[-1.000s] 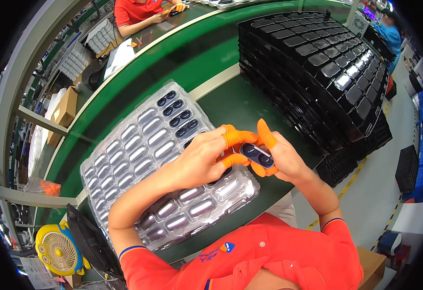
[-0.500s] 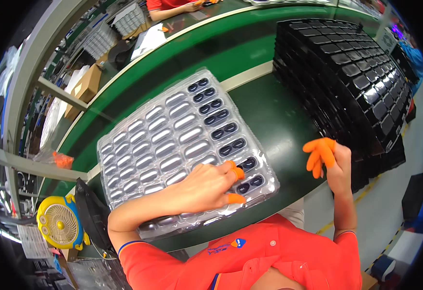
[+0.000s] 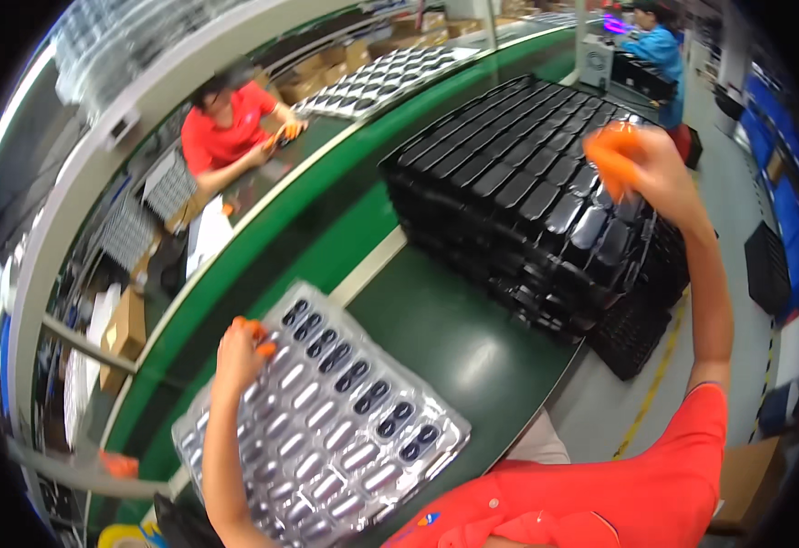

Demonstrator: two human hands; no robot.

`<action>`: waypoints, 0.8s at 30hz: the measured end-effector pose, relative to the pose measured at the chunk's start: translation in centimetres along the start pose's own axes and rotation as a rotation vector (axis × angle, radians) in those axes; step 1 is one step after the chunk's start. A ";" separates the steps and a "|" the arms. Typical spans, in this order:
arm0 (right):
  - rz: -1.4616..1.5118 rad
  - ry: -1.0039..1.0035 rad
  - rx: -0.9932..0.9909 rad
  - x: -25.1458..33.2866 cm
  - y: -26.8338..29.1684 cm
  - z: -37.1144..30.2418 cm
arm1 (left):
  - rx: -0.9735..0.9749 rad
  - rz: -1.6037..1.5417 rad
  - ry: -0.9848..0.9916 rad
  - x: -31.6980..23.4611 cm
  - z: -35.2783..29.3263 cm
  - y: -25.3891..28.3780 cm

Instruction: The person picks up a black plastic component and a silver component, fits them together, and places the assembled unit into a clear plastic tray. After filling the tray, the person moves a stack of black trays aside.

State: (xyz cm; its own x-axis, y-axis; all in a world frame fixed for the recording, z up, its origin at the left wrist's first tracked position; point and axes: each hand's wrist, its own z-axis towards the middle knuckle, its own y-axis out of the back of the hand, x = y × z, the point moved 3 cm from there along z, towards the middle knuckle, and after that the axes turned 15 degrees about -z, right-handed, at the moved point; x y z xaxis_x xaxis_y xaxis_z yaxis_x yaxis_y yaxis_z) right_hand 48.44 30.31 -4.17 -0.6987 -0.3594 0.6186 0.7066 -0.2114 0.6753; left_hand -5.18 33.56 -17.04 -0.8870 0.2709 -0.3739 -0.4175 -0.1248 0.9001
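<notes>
**Light and bendy: hold by the rim**

On my green table (image 3: pixel 482 365), the stack of black trays (image 3: pixel 509 187) should be heavy. Near it lies the clear blister tray (image 3: pixel 450 429), probably light and slippery; I would take opposite rims. My right hand (image 3: pixel 646 164), fingers drawn together, is over the stack; my left hand (image 3: pixel 241 356) curls at the clear one's far left edge. Whether they grip something, I cannot tell. The dark twin-circle pieces (image 3: pixel 352 375) inside may scratch; pinch their sides.

My green bench (image 3: pixel 418 306) carries 1 clear tray (image 3: pixel 454 426) below my left fingers (image 3: pixel 252 326) and 1 stack of black trays (image 3: pixel 500 187) beneath my right fingers (image 3: pixel 620 140)
</notes>
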 end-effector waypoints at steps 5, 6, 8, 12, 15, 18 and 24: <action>-0.984 0.196 -0.256 -16.3 2.2 13.1 | -0.051 0.022 -0.005 -4.5 0.6 1.0; -0.983 0.201 -0.272 -17.5 1.4 15.3 | -0.075 -0.086 -0.032 -5.4 0.4 1.5; -1.288 0.224 -0.197 -18.7 -0.4 19.5 | -0.124 -0.304 -0.088 -7.2 0.1 2.2; -1.538 0.510 -0.262 -23.6 -3.0 24.7 | -0.006 -0.485 -0.114 -10.7 -0.6 1.6; -1.496 0.292 0.066 -25.5 -2.6 27.5 | 0.110 -0.558 -0.089 -12.5 -0.6 0.2; -1.263 0.271 0.140 -24.4 -2.9 26.6 | 0.235 -0.510 -0.066 -13.5 -0.5 -1.0; 0.091 0.028 0.009 -6.3 -1.5 13.8 | 0.334 -0.979 -0.044 -15.9 -0.6 -3.3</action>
State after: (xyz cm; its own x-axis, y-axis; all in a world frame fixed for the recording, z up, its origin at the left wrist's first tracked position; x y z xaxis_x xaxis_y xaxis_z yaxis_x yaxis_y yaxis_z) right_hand 50.26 45.47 -3.55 -0.6279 -0.4019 0.6665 0.7660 -0.1681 0.6204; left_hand 10.19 29.13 -14.23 -0.1780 0.1467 -0.9730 -0.8701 0.4384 0.2253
